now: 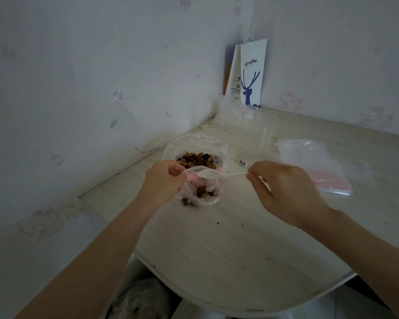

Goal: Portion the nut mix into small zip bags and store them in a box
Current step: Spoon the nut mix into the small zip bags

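Pinching spoon [217,174] handle, right fingers [252,178]; bowl points left over zip bag [204,192] gripped by left fingers [174,169].

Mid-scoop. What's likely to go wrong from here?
1. The left hand pinches only one edge of the small zip bag, so the mouth may sag and nuts could miss it.
2. The right hand pinches the spoon at the handle's far end, so a loaded scoop could tip onto the table.
3. The open nut mix bag sits close behind and could be bumped.
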